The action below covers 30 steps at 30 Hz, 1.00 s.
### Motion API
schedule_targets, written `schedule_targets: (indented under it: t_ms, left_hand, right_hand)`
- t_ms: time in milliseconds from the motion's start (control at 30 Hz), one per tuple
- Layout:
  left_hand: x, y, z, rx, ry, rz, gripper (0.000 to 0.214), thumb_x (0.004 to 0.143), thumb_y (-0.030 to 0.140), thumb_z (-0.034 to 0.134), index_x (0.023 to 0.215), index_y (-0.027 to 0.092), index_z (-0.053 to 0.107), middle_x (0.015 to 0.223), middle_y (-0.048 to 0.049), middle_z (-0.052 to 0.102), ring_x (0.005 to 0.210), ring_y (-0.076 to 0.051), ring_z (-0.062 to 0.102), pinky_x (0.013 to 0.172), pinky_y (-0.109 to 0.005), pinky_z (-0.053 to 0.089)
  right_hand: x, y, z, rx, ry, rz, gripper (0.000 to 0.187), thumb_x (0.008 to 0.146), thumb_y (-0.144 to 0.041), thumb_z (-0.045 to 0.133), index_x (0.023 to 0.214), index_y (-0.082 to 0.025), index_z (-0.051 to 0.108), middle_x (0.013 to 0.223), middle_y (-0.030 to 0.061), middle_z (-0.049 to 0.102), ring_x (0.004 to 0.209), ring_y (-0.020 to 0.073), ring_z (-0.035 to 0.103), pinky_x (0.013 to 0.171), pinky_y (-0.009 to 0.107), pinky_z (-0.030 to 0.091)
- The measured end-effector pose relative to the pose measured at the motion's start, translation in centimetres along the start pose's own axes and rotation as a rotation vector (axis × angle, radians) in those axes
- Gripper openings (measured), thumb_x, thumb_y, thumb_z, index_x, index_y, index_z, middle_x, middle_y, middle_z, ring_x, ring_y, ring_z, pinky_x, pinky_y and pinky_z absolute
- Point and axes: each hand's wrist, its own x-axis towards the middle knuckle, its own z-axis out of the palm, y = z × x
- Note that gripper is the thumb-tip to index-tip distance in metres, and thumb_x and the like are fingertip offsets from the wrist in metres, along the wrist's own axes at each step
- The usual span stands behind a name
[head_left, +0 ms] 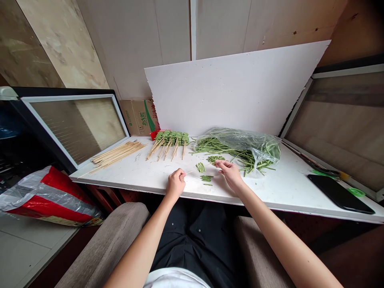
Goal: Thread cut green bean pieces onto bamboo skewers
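- Observed at far left, below table height: red-and-clear plastic bag [57, 198].
- Next, on white table [144, 180]: bare sticks [117, 155], laid together at a slant.
- Behind these: upright cardboard box [139, 116].
- To the right: stacked bean skewers [172, 138], stick ends toward the near edge.
- Left hand [176, 180]: curled nearly closed, pinched on one end of a thin stick [191, 172].
- On that stick, between both hands: row of green bean pieces [200, 167], side by side.
- Just nearer: loose cut pieces [206, 178], flat on table; small pile of cut beans [215, 159] farther back.
- Right hand [230, 175]: half curled, fingertips drawn together near the stick's far end; grip on anything impossible to tell.
- Behind right hand: long beans [210, 146], partly inside clear bag [252, 140].
- At far right: black phone [339, 193], flat; green ring [356, 192] just beside.
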Motion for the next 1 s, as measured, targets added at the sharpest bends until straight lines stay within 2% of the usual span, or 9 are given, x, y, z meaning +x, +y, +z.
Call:
schedule_targets:
  t_ms: [300,467,633,800,900,1000]
  left_hand:
    - [0.1,0.1,-0.1,0.008,0.002,-0.01,0.025,0.082,0.001,0.05,0.079,0.022,0.062,0.079,-0.0015,0.073,0.072,-0.017,0.065,0.067,-0.025,0.044]
    - [0.1,0.1,0.0,-0.004,-0.005,0.004,0.024,0.082,0.001,0.05,0.08,0.022,0.063,0.079,-0.0016,0.073,0.072,-0.017,0.066,0.068,-0.025,0.045]
    - [0.0,0.0,0.0,-0.022,0.005,0.025,0.024,0.083,0.002,0.051,0.08,0.022,0.063,0.079,-0.0017,0.073,0.072,-0.017,0.067,0.069,-0.025,0.046]
    - [0.0,0.0,0.0,-0.027,0.01,0.027,0.023,0.083,0.002,0.051,0.079,0.022,0.063,0.077,-0.0016,0.073,0.072,-0.017,0.067,0.069,-0.025,0.046]
    - [-0.1,0.0,0.0,-0.031,0.009,0.025,0.023,0.084,0.003,0.051,0.081,0.022,0.063,0.078,-0.0019,0.073,0.073,-0.018,0.068,0.069,-0.025,0.047]
    - [-0.1,0.0,0.1,-0.031,0.013,0.02,0.023,0.084,0.003,0.052,0.083,0.022,0.064,0.08,-0.0022,0.074,0.073,-0.018,0.069,0.069,-0.026,0.047]
  right_hand:
    - [-0.2,0.5,0.8,0.03,0.023,0.014,0.04,0.074,-0.058,0.083,0.095,-0.023,0.081,0.104,0.009,0.078,0.102,0.0274,0.069,0.068,0.03,0.046]
    - [-1.3,0.1,2.2,0.0,-0.016,-0.025,0.037,0.073,-0.056,0.085,0.081,-0.02,0.079,0.097,0.0093,0.078,0.098,0.0275,0.069,0.073,0.033,0.049]
    - [-2.1,0.0,3.5,0.023,-0.063,-0.041,0.039,0.07,-0.057,0.088,0.075,-0.02,0.075,0.094,0.0081,0.077,0.093,0.0252,0.07,0.082,0.035,0.052]
    - [-2.3,-0.1,3.7,0.001,-0.072,-0.011,0.046,0.066,-0.063,0.088,0.067,-0.021,0.069,0.093,0.0091,0.078,0.093,0.0276,0.07,0.077,0.035,0.055]
    - [-2.2,-0.7,3.3,0.003,-0.091,0.012,0.044,0.066,-0.061,0.089,0.072,-0.02,0.073,0.099,0.0112,0.079,0.101,0.0313,0.07,0.084,0.039,0.056]
    - [-1.8,-1.4,2.3,-0.064,-0.135,-0.002,0.033,0.074,-0.053,0.086,0.078,-0.021,0.078,0.115,0.0129,0.078,0.113,0.0334,0.068,0.095,0.042,0.053]
